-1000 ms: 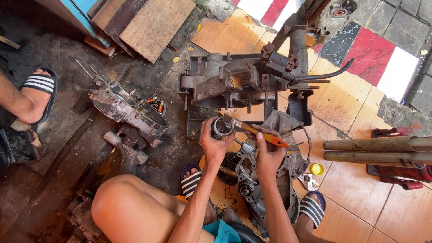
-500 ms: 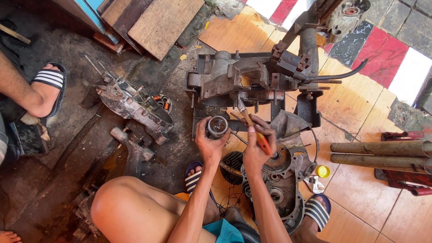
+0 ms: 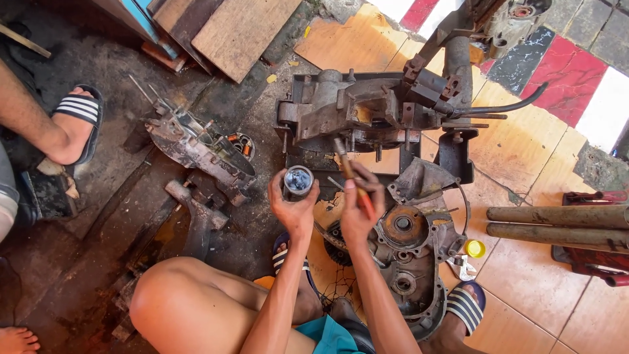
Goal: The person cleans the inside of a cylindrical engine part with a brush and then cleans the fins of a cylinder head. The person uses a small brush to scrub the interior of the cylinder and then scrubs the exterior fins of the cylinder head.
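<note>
My left hand (image 3: 293, 208) grips a short round metal cylinder (image 3: 298, 180), open end up, shiny inside. My right hand (image 3: 357, 211) holds an orange-handled screwdriver (image 3: 352, 180), its shaft pointing up and away toward a rusty engine casing (image 3: 357, 111) just beyond. The two hands are side by side over the greasy floor, the tool's tip a little right of the cylinder. Below the right hand lies a round engine cover (image 3: 406, 242) with gears. My bare knee (image 3: 177, 295) and striped sandals (image 3: 465, 305) frame the spot.
Another engine half (image 3: 200, 147) lies left on the dark oily floor. Another person's sandalled foot (image 3: 72, 128) rests at far left. Wooden boards (image 3: 242, 26) lean at the top. Two rusty pipes (image 3: 557, 223) and a small yellow cap (image 3: 476, 248) lie right on orange tiles.
My left hand has tipped the cylinder so its open end faces up. My right hand has swung the screwdriver upright, closer to the cylinder. The view has shifted slightly.
</note>
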